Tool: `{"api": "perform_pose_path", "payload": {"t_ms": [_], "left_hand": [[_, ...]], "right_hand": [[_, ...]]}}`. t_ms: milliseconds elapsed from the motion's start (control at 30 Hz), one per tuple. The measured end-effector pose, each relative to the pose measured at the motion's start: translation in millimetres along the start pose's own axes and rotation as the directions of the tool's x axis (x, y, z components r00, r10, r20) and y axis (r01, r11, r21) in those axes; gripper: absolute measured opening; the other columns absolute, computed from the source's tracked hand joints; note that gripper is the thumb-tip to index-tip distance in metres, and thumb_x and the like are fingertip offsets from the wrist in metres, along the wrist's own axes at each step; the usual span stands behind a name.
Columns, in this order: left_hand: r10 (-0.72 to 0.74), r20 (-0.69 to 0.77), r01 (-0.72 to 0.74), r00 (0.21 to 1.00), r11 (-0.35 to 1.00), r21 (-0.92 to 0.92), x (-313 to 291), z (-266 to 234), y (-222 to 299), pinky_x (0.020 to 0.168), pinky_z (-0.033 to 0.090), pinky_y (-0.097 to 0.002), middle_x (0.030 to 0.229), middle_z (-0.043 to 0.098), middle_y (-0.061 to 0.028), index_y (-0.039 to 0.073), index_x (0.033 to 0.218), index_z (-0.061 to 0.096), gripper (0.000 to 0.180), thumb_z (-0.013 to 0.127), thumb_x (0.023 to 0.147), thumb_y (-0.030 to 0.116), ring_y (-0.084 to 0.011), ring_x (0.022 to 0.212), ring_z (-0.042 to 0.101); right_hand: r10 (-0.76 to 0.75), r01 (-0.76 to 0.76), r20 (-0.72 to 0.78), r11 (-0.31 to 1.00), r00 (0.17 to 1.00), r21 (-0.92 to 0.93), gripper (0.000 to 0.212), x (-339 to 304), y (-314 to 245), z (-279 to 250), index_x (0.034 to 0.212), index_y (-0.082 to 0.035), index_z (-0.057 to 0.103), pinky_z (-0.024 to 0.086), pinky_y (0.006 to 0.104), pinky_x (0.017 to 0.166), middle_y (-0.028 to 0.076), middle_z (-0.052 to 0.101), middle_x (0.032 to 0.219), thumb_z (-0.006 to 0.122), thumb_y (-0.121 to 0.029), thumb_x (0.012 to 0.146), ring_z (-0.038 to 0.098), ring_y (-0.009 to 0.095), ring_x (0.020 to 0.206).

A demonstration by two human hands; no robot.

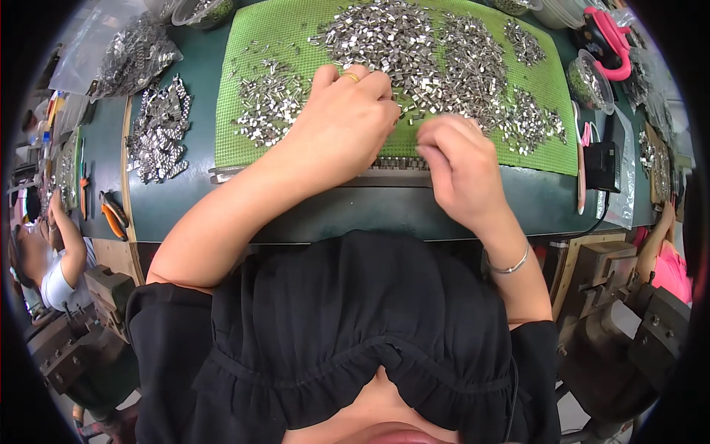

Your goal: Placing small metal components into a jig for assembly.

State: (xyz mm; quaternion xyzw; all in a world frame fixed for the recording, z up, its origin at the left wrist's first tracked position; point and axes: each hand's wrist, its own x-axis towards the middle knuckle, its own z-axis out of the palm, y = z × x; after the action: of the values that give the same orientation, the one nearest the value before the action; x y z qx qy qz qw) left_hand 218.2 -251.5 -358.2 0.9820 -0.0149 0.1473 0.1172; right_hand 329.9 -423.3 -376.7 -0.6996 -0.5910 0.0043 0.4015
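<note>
Metal pieces (381, 37) lie heaped beyond my curled left hand (351, 115); my right hand (467, 166) curves narrowly; I can't tell what either holds. I'd pinch lightly, keeping the rail (399, 175) between them steady.

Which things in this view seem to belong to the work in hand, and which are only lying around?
Apparently in use: small metal pieces, near left hand and right hand; green mat; metal bar at its near edge.

Apparently lying about: orange-handled tool; black box at right.
</note>
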Motion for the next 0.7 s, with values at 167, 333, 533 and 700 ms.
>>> {"api": "perform_pose_path", "payload": {"t_ms": [167, 333, 533, 700], "left_hand": [[-0.033, 0.069, 0.052, 0.997, 0.957, -0.284, -14, -11, 7, 0.081, 0.036, -0.0413, 0.086, 0.064, -0.007, 0.007, 0.085, 0.068, 0.002, 0.067, 0.084, 0.008, -0.028, 0.09, 0.059], [-0.024, 0.063, 0.04, 0.998, 0.962, -0.271, -25, -5, 15, 0.082, 0.035, -0.0381, 0.085, 0.066, -0.0036, 0.007, 0.086, 0.067, 0.004, 0.069, 0.083, 0.006, -0.0248, 0.086, 0.06], [-0.103, -0.076, 0.081, 0.992, 0.965, -0.251, -37, 1, 18, 0.077, 0.034, -0.0408, 0.079, 0.065, -0.0035, 0.009, 0.083, 0.071, 0.004, 0.072, 0.082, 0.013, -0.0257, 0.081, 0.058], [-0.205, -0.053, 0.192, 0.977, 0.964, -0.181, -38, 1, 24, 0.078, 0.035, -0.0413, 0.081, 0.064, -0.0029, 0.011, 0.084, 0.071, 0.006, 0.073, 0.082, 0.016, -0.0261, 0.082, 0.057]], "right_hand": [[0.015, -0.005, -0.086, 0.992, 0.996, 0.125, 0.014, -10, -8, 8, 0.086, -0.002, 0.062, 0.045, 0.0402, 0.074, 0.012, 0.063, 0.082, 0.07, 0.002, 0.076, 0.062, 0.032, 0.08], [0.021, -0.012, -0.059, 0.989, 0.998, 0.149, 0.016, -19, -6, 6, 0.09, -0.001, 0.064, 0.046, 0.04, 0.074, 0.012, 0.064, 0.084, 0.07, 0.002, 0.076, 0.061, 0.031, 0.081], [0.086, -0.067, -0.105, 0.982, 0.991, 0.176, 0.012, -17, -10, 12, 0.085, -0.001, 0.066, 0.046, 0.0391, 0.071, 0.011, 0.062, 0.082, 0.071, 0.002, 0.075, 0.058, 0.031, 0.079], [0.138, -0.128, -0.077, 0.983, 0.987, 0.132, 0.01, -14, -12, 15, 0.08, -0.001, 0.067, 0.045, 0.0388, 0.069, 0.01, 0.058, 0.077, 0.075, -0.001, 0.074, 0.055, 0.03, 0.075]]}}
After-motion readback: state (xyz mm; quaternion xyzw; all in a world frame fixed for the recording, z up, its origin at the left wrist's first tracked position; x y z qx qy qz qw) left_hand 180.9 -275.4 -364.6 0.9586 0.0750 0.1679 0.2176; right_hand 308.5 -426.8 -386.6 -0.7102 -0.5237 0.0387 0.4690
